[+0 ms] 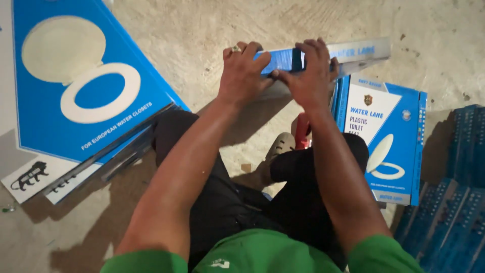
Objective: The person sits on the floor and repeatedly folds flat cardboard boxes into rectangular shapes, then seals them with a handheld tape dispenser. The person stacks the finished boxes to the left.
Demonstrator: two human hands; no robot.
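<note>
Green sleeves nearest me; beyond my knees, I see my left hand [242,76] and right hand [310,76] both clamped on a blue carton's [328,56] upper edge, above the concrete floor [202,30].

Rough concrete floor [212,30], blue flat cartons [76,96] at left, another blue carton [399,151] at right
</note>
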